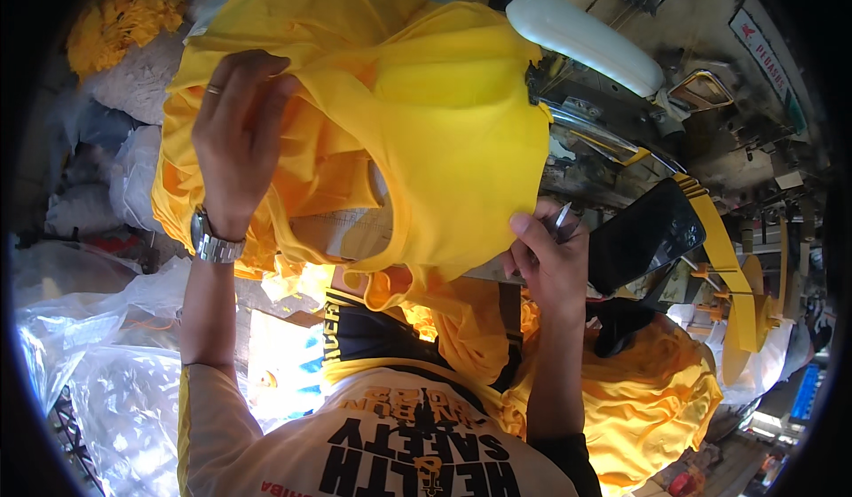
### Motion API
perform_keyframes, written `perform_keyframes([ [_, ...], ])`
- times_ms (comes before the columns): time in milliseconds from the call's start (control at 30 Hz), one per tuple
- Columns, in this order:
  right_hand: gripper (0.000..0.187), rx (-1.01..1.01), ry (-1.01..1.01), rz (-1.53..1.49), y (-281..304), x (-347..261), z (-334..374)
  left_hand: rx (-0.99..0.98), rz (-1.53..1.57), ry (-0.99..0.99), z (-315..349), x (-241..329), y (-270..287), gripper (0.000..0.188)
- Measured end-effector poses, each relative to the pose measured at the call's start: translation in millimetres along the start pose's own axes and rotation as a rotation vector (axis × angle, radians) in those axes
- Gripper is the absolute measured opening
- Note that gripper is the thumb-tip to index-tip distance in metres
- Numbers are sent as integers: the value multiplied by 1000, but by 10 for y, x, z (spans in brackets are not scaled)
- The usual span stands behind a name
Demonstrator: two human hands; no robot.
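Observation:
A bright yellow garment (pixel 461 133) with a rounded opening is spread in front of me, its right edge lying at the sewing machine (pixel 586 111). My left hand (pixel 235 129), with a ring and a metal wristwatch (pixel 216 241), has its fingers curled onto the cloth left of the opening. At the garment's lower right edge, my right hand (pixel 552 253) pinches the fabric between thumb and fingers. A small pointed metal tool that looks like thread snips (pixel 563 219) sticks up from that same hand. Part of its body is hidden by the fingers.
A dark phone (pixel 648 235) stands right of my right hand, beside a yellow fabric strip (pixel 723 240) at a reel. More yellow cloth (pixel 639 399) is heaped at lower right. Clear plastic bags (pixel 124 408) lie on the left. A long white machine part (pixel 581 40) is at upper right.

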State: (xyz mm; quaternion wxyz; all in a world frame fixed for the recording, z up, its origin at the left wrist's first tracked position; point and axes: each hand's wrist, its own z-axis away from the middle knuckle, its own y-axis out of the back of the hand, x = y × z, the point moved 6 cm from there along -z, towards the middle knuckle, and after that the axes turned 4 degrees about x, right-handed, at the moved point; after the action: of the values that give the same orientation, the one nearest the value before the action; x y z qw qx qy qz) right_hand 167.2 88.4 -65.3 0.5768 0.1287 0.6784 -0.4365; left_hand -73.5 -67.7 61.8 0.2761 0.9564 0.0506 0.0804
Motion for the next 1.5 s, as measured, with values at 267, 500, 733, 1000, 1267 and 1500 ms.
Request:
perform_keyframes([
  [267, 8, 11, -120, 279, 41, 64, -11, -163, -148, 206, 1280, 159, -28, 21],
  [500, 9, 40, -15, 89, 102, -129, 109, 287, -304, -64, 170, -19, 711, 26],
  [733, 12, 86, -46, 97, 38, -78, -46, -19, -275, -212, -737, -743, -152, 34],
  [1000, 13, 46, -76, 26, 5, -44, -52, -478, 976, 618, 1045, 1174, -904, 20],
  [1267, 28, -22, -61, -99, -43, -122, -46, 74, 1080, 859, 418, 868, -876, 46],
  [1500, 35, 51, -72, -31, 38, -119, 16, 413, 486, 100, 386, 945, -378, 44],
])
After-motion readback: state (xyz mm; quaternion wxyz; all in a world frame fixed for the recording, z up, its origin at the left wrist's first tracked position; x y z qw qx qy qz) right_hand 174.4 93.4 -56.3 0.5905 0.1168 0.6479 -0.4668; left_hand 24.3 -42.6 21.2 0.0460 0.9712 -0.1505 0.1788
